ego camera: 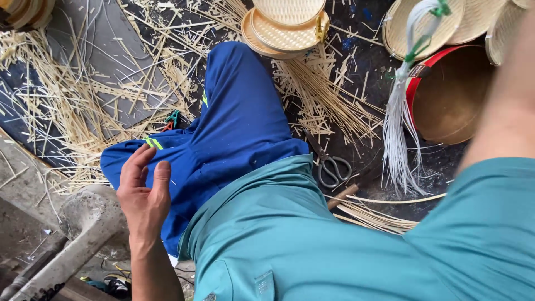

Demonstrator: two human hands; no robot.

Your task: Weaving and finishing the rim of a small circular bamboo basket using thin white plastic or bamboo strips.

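Observation:
My left hand is open, fingers spread and empty, and rests against my blue trouser leg near the knee. Only my right forearm shows; it runs up past the top right edge, so the hand is hidden. Below it are my teal shirt and sleeve. A pair of grey scissors lies on the dark floor just right of my leg. A bundle of white strips tied with green bands hangs beside a round basket with a red rim.
Woven bamboo lids are stacked at the top centre and top right. Loose bamboo slivers litter the floor at left, with thin sticks by my leg. Small green-handled clippers lie left of the knee. A concrete block sits lower left.

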